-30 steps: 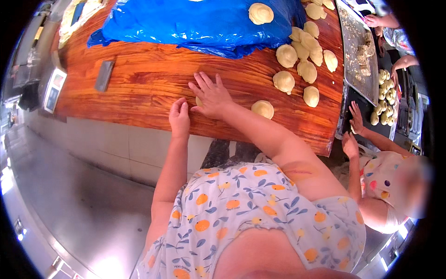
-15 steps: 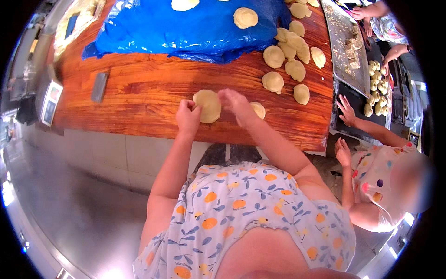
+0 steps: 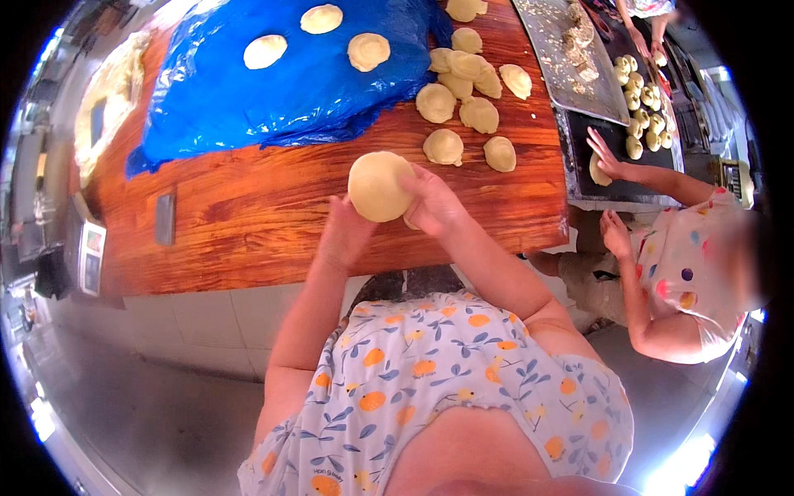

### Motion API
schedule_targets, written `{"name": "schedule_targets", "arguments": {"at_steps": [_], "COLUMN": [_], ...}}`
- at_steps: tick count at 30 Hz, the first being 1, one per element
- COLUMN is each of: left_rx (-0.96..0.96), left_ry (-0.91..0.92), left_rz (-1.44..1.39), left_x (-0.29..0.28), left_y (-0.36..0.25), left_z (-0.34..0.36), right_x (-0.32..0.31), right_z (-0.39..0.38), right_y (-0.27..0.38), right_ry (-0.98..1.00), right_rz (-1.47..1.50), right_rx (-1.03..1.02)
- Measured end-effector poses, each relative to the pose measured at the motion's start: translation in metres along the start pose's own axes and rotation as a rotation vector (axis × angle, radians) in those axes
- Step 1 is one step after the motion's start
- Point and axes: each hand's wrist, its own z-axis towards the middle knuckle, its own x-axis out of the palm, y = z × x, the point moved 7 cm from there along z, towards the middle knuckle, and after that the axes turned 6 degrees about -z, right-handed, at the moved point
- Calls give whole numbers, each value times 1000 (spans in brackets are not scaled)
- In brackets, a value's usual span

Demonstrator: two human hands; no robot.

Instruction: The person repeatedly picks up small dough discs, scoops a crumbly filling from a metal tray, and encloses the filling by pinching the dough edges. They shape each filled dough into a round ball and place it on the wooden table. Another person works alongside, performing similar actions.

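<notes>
A flat round dough disc (image 3: 380, 188) is held up over the near part of the wooden table (image 3: 273, 231). My left hand (image 3: 346, 230) supports its lower left side, with most of the fingers hidden behind the disc. My right hand (image 3: 436, 203) grips the right edge, fingertips over the rim. Just beyond, several pale dough rounds (image 3: 444, 147) lie on the wood, some overlapping in a pile. A blue plastic sheet (image 3: 240, 99) covers something at the back, and more dough discs (image 3: 369, 52) rest on top of it.
Left on the table lies a grey rectangular block (image 3: 165, 219); a small scale-like device (image 3: 91, 258) stands at the left edge. A crumb-strewn metal tray (image 3: 571, 62) sits to the right. Beside me, a co-worker's hand (image 3: 608, 157) presses dough near shaped dough balls (image 3: 649, 116).
The dough disc has come up off the table, and my right hand has moved in to grip its edge. The view has shifted, revealing more of the blue sheet. The co-worker's hand now has dough beneath it.
</notes>
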Motion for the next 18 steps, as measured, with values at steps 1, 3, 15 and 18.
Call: {"name": "schedule_targets", "arguments": {"at_steps": [1, 3, 15, 18], "left_rx": [-11, -46, 33, 47], "left_ry": [-31, -133, -110, -70], "left_rz": [184, 404, -598, -622], "left_x": [18, 44, 112, 124], "left_y": [-2, -7, -15, -15], "left_z": [-2, -2, 66, 94], "right_x": [-3, -3, 6, -65], "right_z": [-4, -7, -28, -29], "right_y": [0, 3, 94, 139], "right_ry": [-13, -43, -78, -144], "right_rz": [-45, -148, -45, -216], "right_rx": [-22, -80, -341, -417]}}
